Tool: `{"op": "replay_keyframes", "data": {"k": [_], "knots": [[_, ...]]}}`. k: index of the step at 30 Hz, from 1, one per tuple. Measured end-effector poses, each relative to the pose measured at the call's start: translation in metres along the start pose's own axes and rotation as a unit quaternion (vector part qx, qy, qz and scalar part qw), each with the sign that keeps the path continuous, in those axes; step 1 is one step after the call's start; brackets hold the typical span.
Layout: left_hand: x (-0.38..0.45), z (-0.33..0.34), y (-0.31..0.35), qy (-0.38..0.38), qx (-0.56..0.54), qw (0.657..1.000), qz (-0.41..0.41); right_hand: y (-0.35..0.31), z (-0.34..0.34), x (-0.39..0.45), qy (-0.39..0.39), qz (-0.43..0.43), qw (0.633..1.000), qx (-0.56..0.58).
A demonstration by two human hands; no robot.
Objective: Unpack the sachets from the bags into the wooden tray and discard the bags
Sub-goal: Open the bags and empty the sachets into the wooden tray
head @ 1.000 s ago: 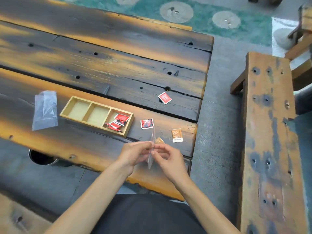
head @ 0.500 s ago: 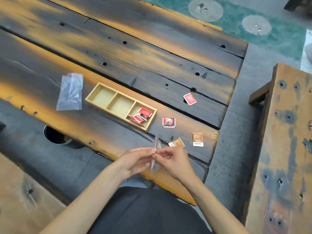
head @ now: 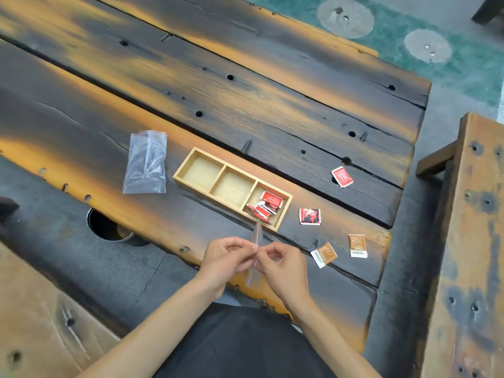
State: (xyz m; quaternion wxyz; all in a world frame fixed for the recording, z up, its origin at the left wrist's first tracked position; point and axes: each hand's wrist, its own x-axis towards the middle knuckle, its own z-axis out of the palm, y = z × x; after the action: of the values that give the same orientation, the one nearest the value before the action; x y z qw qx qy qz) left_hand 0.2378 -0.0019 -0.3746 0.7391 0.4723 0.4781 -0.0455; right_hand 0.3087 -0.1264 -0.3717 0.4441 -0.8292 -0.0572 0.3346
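The bag (head: 255, 242), a small clear one, sits edge-on between the left hand (head: 227, 259) and right hand (head: 282, 264), both pinching its rim over the table's near edge. It looks thin, limp and slippery, so the top edge is probably the best grip. Further out: one wooden tray (head: 202, 188) with red sachets (head: 266, 205) piled in its right compartment, two red and two brown sachets (head: 357, 245) loose, one empty bag (head: 146, 162).
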Motion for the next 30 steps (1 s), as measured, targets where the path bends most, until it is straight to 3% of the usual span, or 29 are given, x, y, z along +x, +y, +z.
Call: {"op": "replay_keyframes", "data": {"k": [3, 8, 15, 20, 25, 30], "knots": [[0.007, -0.018, 0.013, 0.015, 0.022, 1.000, 0.017, -0.008, 0.015, 0.007, 0.038, 0.020, 0.999, 0.008], [0.023, -0.054, 0.034, 0.030, 0.153, 0.987, 0.049, -0.024, 0.027, 0.012, 0.065, 0.012, 0.995, -0.072], [0.029, -0.090, 0.072, 0.068, 0.360, 0.918, 0.152, -0.032, 0.027, 0.020, 0.137, -0.039, 0.968, -0.207], [0.028, -0.098, 0.093, 0.024, 0.429, 0.882, 0.194, -0.033, 0.026, 0.017, 0.135, -0.051, 0.959, -0.244], [0.026, -0.092, 0.112, -0.021, 0.468, 0.853, 0.231, -0.033, 0.020, 0.013, 0.113, -0.065, 0.966, -0.221], [0.025, -0.084, 0.130, -0.068, 0.493, 0.830, 0.251, -0.020, 0.004, 0.021, -0.009, -0.030, 0.999, -0.039]]}}
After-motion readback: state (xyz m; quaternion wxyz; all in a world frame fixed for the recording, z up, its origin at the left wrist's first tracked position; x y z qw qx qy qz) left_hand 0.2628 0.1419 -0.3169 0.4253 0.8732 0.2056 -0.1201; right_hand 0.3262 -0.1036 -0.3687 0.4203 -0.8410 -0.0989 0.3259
